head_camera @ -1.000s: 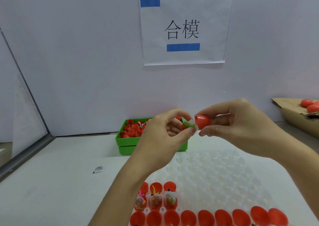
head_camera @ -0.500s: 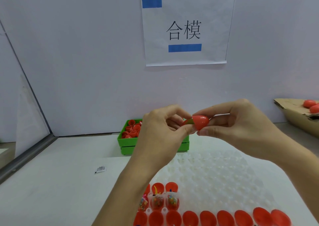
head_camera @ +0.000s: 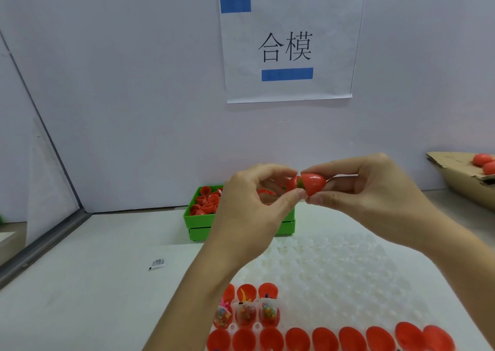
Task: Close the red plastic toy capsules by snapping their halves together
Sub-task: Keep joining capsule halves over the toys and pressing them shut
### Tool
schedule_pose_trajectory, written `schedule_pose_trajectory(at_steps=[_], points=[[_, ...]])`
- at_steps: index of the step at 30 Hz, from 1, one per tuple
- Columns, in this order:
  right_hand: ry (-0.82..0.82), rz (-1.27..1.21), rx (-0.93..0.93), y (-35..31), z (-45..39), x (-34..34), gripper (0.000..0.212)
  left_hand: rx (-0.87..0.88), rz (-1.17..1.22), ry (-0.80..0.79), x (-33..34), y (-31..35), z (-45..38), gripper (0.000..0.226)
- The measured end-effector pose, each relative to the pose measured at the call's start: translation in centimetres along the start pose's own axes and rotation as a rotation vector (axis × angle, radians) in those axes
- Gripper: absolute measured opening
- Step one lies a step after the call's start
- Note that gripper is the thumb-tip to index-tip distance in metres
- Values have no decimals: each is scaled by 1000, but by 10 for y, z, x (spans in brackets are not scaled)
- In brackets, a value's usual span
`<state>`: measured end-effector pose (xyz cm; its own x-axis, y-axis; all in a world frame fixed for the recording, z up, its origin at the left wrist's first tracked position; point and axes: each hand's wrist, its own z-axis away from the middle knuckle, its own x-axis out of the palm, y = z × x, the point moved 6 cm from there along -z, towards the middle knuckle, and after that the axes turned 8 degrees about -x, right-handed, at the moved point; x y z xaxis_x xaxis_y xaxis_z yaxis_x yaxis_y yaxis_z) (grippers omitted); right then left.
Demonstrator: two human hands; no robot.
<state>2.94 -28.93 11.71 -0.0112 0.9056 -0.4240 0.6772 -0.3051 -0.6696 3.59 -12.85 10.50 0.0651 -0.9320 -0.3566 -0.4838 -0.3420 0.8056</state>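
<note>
A red capsule (head_camera: 312, 184) is held in the air between both hands, above the table. My right hand (head_camera: 372, 192) pinches its pointed outer half between thumb and fingers. My left hand (head_camera: 254, 203) grips the other half, mostly hidden by its fingers; a green strip shows at the seam where the halves meet. A clear plastic tray (head_camera: 334, 273) lies below, with a row of open red capsule halves (head_camera: 324, 338) along its near edge and three filled halves (head_camera: 246, 314) holding small colourful toys.
A green bin (head_camera: 203, 223) of loose red capsule halves stands against the back wall, partly behind my left hand. A cardboard box (head_camera: 460, 179) with closed red capsules sits at the far right. A small white packet (head_camera: 158, 263) lies on the table, left.
The two halves have come together: the white and green contents that showed between them one second ago are now almost covered, with only a thin green strip left.
</note>
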Motion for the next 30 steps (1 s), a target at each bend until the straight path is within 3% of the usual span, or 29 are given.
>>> schedule_pose_trajectory(at_steps=[7,15,19,23,30], points=[[28,22,-42,-4,-1,3,30,-31,111,-75,2,-6,-1,32],[-85,-40,-82,-9,-1,14,21,-40,128,-48,-6,-11,-3,32],[-16,0,-117,-9,-3,12,37,-25,173,-85,-3,-10,-2,36],[27,-47,-117,-8,-3,11,24,-5,183,-79,-6,-7,-2,30],[62,-70,-112,-7,-3,8,33,12,199,-41,-7,-5,-2,29]])
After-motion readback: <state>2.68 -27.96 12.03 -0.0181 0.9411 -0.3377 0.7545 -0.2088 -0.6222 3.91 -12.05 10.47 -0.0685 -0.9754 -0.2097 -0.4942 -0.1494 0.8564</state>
